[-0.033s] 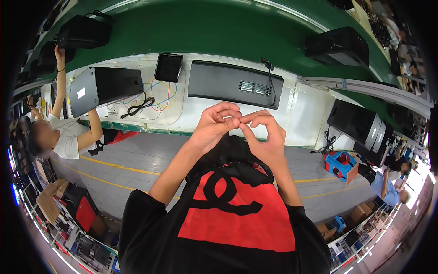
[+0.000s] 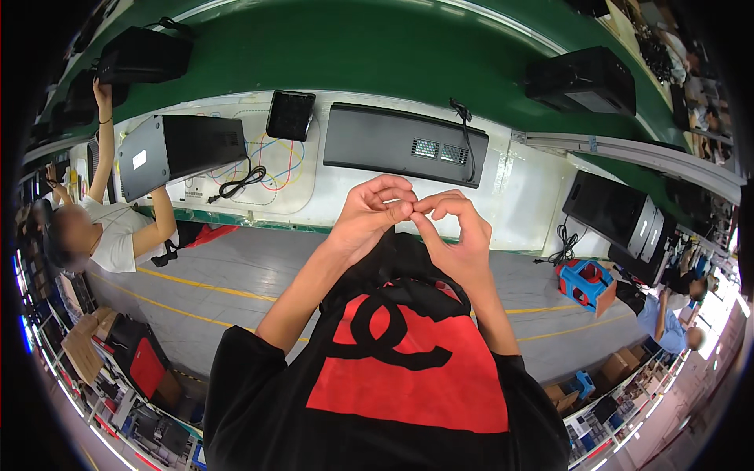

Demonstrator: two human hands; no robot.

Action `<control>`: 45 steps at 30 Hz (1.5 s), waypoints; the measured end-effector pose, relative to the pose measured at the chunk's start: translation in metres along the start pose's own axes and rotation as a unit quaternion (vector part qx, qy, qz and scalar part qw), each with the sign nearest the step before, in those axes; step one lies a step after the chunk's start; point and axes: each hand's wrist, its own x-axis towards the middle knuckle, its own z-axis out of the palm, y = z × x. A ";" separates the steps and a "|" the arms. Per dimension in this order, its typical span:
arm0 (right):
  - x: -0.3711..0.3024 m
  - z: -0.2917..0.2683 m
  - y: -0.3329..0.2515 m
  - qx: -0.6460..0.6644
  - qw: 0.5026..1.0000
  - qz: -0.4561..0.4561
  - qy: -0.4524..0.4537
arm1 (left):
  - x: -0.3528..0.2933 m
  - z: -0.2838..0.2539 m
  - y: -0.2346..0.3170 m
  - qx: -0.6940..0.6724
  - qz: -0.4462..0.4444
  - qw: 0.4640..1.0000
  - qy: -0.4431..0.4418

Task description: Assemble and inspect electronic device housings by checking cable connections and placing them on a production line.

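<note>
Both my hands are raised in front of my chest, near the bench's front edge, with their fingertips meeting. The thumb and index finger of my left hand (image 2: 373, 212) are pinched together. My right hand (image 2: 459, 228) pinches at the same spot, its thumb and index finger against the left fingertips. Whatever they hold, if anything, is too small to make out. Just beyond them lies a long dark grey appliance housing (image 2: 377, 141) with two vent grilles. A black power cord (image 2: 469, 141) hangs across its right end.
On the white worktop (image 2: 503, 180) a black tray (image 2: 290, 116) stands left of the housing. Farther left are another black housing (image 2: 196, 149), a coiled cord (image 2: 239, 184) and a co-worker in white (image 2: 122, 235). To the right are a black unit (image 2: 609, 208) and a blue-and-red stool (image 2: 585, 284).
</note>
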 end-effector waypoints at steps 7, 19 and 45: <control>-0.001 0.014 0.002 -0.050 0.998 -0.034 0.025 | -0.003 -0.013 -0.005 -0.044 0.006 0.999 -0.005; -0.008 0.032 0.045 -0.158 0.986 -0.053 -0.020 | 0.009 -0.049 -0.015 -0.018 -0.043 0.995 0.091; 0.016 0.071 0.144 -0.364 0.905 0.140 -0.170 | -0.003 -0.161 -0.030 0.021 -0.039 0.962 0.269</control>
